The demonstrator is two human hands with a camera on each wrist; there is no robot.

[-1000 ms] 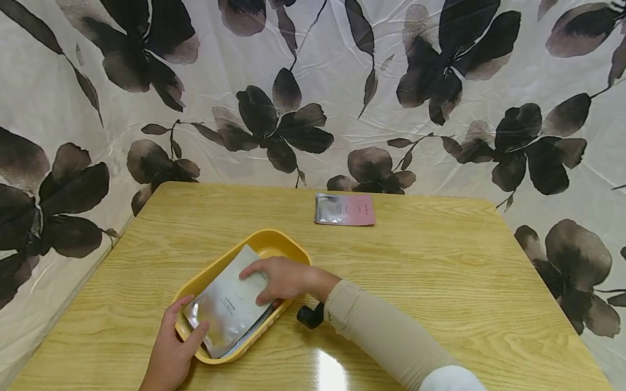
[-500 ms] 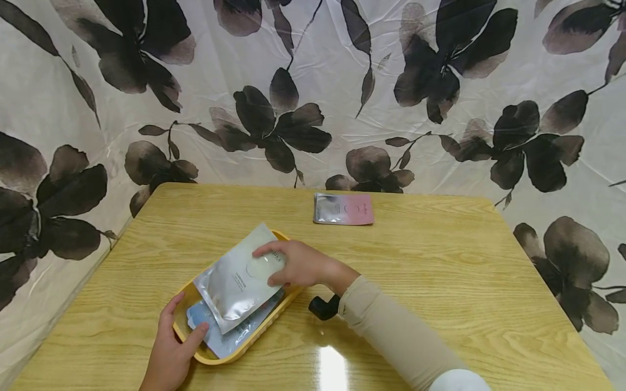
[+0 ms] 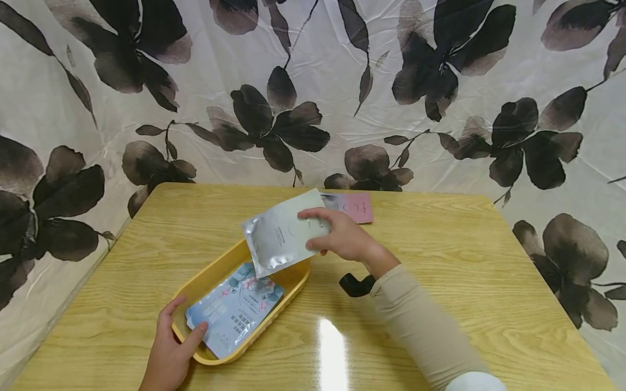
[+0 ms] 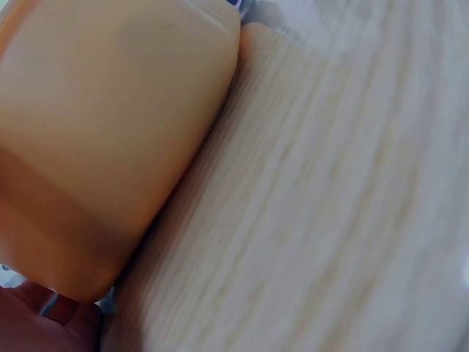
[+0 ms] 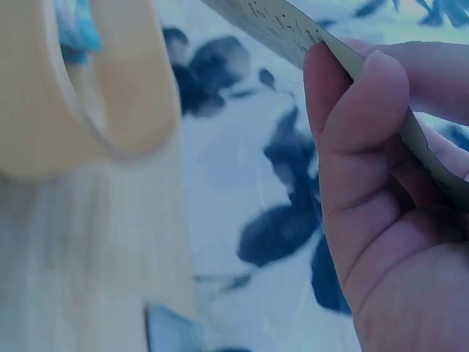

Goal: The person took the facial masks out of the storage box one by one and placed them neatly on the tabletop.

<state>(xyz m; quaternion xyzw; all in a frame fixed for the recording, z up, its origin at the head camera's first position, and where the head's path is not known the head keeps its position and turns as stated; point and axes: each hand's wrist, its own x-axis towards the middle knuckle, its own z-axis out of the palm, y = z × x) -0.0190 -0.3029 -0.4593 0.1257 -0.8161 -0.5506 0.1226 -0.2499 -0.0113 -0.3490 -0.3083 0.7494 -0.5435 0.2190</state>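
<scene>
My right hand (image 3: pixel 344 236) pinches a silver-white sheet mask packet (image 3: pixel 276 233) by its right end, lifted over the far end of a yellow plastic basket (image 3: pixel 296 283). In the right wrist view, thumb and fingers hold the packet (image 5: pixel 282 29) between them, seen nearly edge-on. My left hand (image 3: pixel 171 345) grips the basket's near left end, thumb over the rim. Inside lies a blue flowered sheet mask packet (image 3: pixel 227 317); whether others are under it is hidden. The left wrist view shows mostly the basket's outer wall (image 4: pixel 110 139), with fingers at its lower end.
At the table's back edge lies a pink and silver packet (image 3: pixel 359 208), its left part covered by the raised one. The wooden table (image 3: pixel 440 282) extends to the right. A floral cloth (image 3: pixel 367 98) hangs behind. A black camera mount (image 3: pixel 357 285) sits at my right wrist.
My right hand has lifted the silver-white packet out of the basket, moving it up and to the right. The blue packet beneath has come into view. My left hand stays on the rim.
</scene>
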